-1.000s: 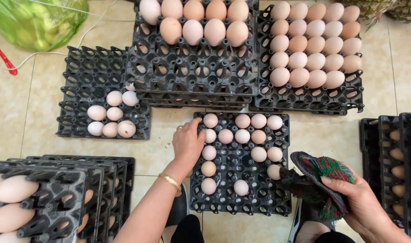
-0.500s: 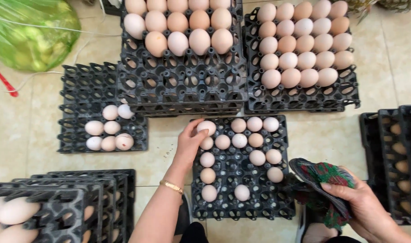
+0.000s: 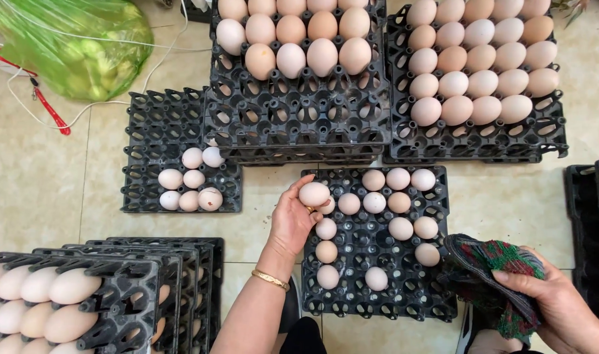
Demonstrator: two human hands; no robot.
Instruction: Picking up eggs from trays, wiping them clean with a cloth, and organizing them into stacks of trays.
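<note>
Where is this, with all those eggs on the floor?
Probably an egg seller's shop or sorting spot. Black plastic egg trays sit on a tiled floor, some stacked and full. The left hand holds an egg, and the right hand holds a cloth.

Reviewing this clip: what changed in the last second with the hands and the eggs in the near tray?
The left hand closed on an egg at the top-left corner of the near black tray and has raised it off its cup. The right hand kept hold of the patterned cloth beside the tray. The other eggs, the small tray's eggs and the green bag stayed put.
</note>
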